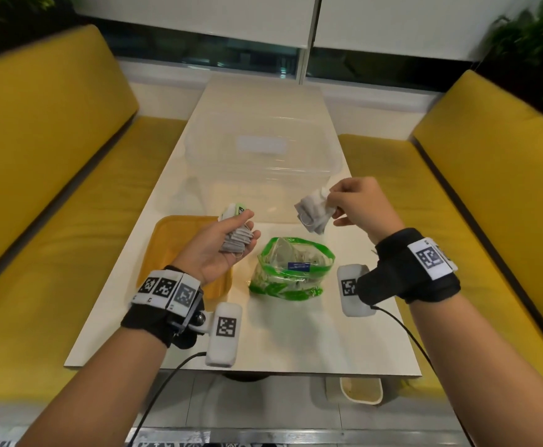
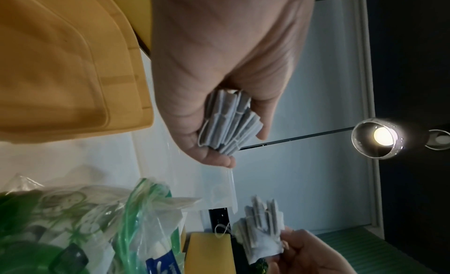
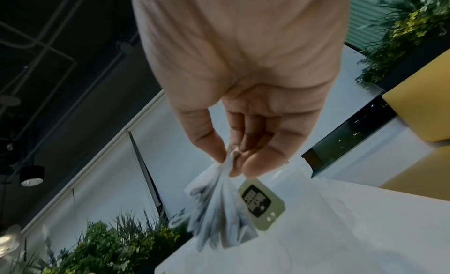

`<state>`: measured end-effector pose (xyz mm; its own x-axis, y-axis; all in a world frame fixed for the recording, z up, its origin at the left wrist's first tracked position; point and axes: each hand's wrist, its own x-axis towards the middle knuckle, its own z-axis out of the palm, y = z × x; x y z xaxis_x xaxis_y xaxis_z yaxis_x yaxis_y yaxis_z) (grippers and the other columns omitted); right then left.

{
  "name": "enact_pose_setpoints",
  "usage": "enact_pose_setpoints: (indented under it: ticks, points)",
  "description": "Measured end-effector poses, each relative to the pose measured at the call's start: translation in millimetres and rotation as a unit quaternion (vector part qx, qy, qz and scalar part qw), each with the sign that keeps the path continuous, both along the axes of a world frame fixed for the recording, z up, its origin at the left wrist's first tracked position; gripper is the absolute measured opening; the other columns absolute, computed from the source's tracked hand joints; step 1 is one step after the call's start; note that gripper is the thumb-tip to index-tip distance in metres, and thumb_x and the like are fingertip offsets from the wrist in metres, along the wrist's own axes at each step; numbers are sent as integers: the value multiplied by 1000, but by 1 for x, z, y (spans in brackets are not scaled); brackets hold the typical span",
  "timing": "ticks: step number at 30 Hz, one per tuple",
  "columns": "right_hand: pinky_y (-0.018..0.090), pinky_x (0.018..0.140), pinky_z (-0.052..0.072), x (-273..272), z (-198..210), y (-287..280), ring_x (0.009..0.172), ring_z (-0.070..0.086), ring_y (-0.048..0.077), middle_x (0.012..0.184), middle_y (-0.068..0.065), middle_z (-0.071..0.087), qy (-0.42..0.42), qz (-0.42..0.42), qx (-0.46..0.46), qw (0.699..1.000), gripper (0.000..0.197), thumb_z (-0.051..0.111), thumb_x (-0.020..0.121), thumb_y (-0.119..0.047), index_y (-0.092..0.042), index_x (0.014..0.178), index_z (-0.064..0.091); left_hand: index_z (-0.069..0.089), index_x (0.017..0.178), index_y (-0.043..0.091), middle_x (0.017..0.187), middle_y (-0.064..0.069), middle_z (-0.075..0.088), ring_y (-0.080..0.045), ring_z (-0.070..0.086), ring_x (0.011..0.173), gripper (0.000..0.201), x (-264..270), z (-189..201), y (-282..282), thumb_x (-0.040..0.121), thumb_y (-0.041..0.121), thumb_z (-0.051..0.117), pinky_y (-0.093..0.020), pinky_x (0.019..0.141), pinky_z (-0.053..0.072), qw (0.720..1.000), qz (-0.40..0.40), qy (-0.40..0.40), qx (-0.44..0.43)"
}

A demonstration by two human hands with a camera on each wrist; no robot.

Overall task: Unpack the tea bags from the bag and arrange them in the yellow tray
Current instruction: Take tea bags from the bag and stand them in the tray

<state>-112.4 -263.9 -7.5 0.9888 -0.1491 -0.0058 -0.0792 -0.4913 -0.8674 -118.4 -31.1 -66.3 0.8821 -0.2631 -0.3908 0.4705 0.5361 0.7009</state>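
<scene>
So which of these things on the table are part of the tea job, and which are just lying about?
Part of the job:
grey paper tea bags
green-edged clear plastic bag
flat yellow plastic tray

Lying about:
large clear plastic tub
yellow cushioned benches

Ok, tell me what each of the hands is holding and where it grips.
The left hand cradles a fanned stack of tea bags in its palm, thumb over the top. The right hand pinches a second bunch of tea bags by its upper end.

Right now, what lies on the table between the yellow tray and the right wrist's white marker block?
Head view: the green zip bag, tea bags inside, between tray and block.
</scene>
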Motion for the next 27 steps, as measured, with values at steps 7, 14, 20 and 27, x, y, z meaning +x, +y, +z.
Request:
enact_pose_setpoints:
  ticks: [7,14,20,27]
  points:
    - [24,58,54,-6,37,9,75,57,25,85,20,59,-10,93,115,989,18,53,89,-1,14,98,61,63,108,10,85,-4,63,-19,64,80,41,5,11,-9,85,44,62,-27,72,56,997,-48,31,-46]
    - [21,48,47,-10,34,52,60,51,18,73,13,53,71,227,187,953,17,53,87,5,-5,77,62,73,101,6,97,-13,65,-26,64,84,69,-11,9,-18,84,70,52,-36,83,53,976,-132,69,-159]
    - [25,49,36,2,-6,62,54,48,12,61,7,55,71,234,-35,969,12,57,81,-2,3,74,66,63,114,3,106,-16,63,-26,64,91,76,-23,1,-7,62,54,83,-35,74,56,966,-185,80,-161]
    - [26,51,48,2,-20,74,47,54,6,66,4,63,40,268,-56,961,12,60,82,-2,-5,81,71,65,101,-3,97,-20,68,-26,67,84,35,-29,-4,-3,70,9,77,-29,61,59,987,-132,73,-47]
